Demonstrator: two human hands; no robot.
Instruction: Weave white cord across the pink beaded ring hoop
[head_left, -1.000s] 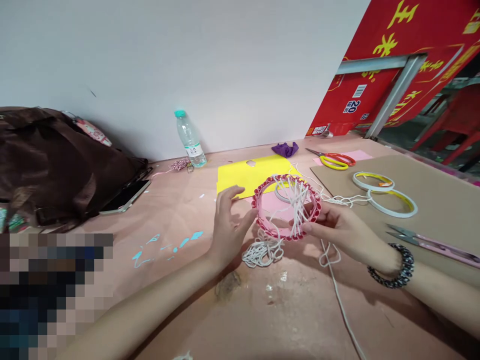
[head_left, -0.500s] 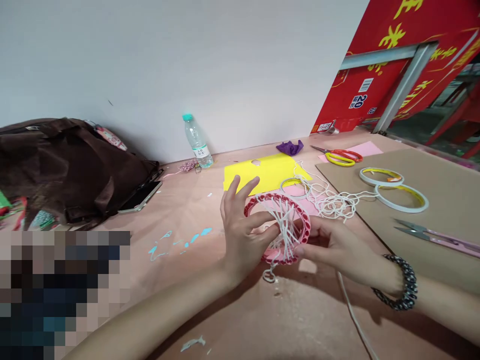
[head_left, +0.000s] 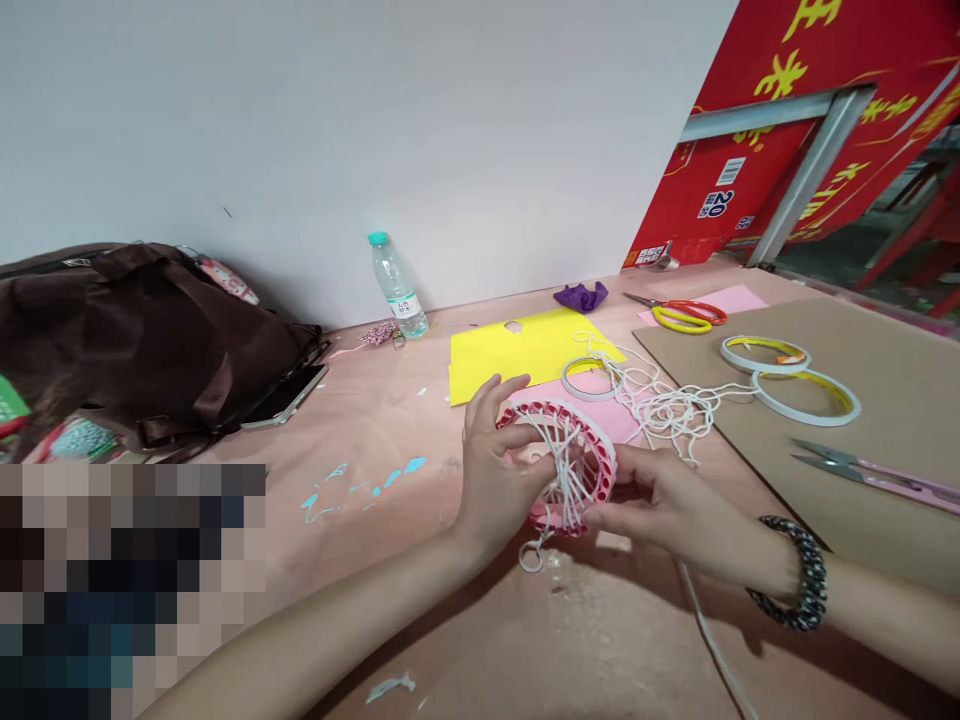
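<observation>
A pink ring (head_left: 596, 455) with a red scalloped rim and white string webbed across it is held just above the table between both hands. My left hand (head_left: 499, 475) grips its left side, fingers curled round the rim and into the strings. My right hand (head_left: 660, 505), with a dark beaded bracelet on the wrist, pinches the ring's lower right edge. A loop of white string (head_left: 534, 556) hangs under the ring, and a tangle of loose white string (head_left: 667, 408) lies behind it on the table.
Behind lie a yellow sheet (head_left: 525, 350), a tape ring (head_left: 589, 378), a water bottle (head_left: 397, 285), a purple scrap (head_left: 581, 296) and orange-yellow scissors (head_left: 679, 313). Cardboard (head_left: 885, 380) at right carries two tape rings (head_left: 806, 395) and snips (head_left: 832, 460). A brown bag (head_left: 135, 340) and phone (head_left: 285, 396) sit at left.
The ring came down and toward me and tilted more on edge. My left hand, open beside it a second ago, closed on its left side. The string heap no longer lies under it.
</observation>
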